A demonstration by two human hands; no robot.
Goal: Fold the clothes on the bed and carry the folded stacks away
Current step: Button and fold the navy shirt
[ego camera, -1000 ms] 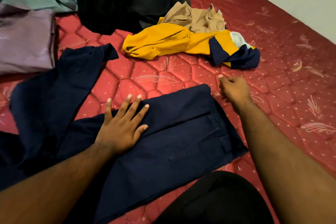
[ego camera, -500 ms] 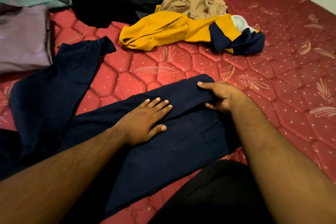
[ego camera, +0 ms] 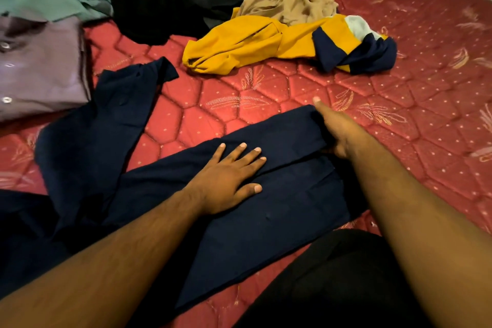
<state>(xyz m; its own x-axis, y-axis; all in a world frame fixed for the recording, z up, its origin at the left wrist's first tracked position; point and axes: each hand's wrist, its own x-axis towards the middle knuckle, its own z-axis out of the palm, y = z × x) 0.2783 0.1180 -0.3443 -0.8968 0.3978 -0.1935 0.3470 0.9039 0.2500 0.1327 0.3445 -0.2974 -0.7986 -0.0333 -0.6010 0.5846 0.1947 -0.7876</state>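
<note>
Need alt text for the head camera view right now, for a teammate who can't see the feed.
A person's left hand presses flat on navy trousers spread on a red quilted mattress, while the right hand grips the trousers' folded-over edge. Beyond lie a crumpled yellow-and-navy shirt, a tan garment, black clothes and a folded purple shirt.

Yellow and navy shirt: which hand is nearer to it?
Right. The right hand sits just below the yellow and navy shirt, at the navy trousers' edge; the left hand lies flat, lower down.
</note>
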